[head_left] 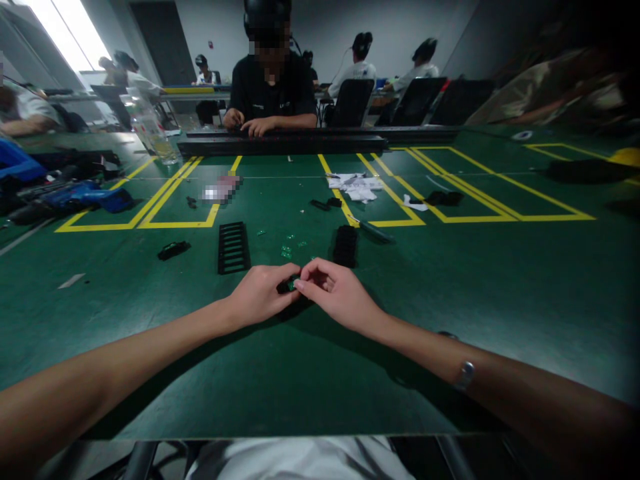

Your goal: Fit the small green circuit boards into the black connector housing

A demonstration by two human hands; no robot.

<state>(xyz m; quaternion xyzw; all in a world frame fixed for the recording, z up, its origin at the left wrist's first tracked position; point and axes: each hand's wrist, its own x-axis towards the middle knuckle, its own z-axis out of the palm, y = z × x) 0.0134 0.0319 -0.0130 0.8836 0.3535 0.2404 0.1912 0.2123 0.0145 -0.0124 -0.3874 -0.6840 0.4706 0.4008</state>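
Note:
My left hand (pixel 260 291) is closed around a small black plastic part (pixel 283 287) above the near middle of the table. At that part's right end shows a small green piece (pixel 293 284), pinched by the thumb and forefinger of my right hand (pixel 345 295). The fingers partly hide both pieces. Just beyond my hands lie several loose green pieces (pixel 287 251). A black slotted tray (pixel 233 248) lies beyond my left hand, and a black ridged block (pixel 345 247) beyond my right. Farther left rests another small black part (pixel 173 250).
Yellow tape lines mark the green table (pixel 450 287). A pen-like tool (pixel 375 231) and crumpled white paper (pixel 359 187) lie right of centre. Long black rails (pixel 285 145) cross the back, before a person in black. A clear bottle (pixel 155 133) and blue power tool (pixel 90 198) are left.

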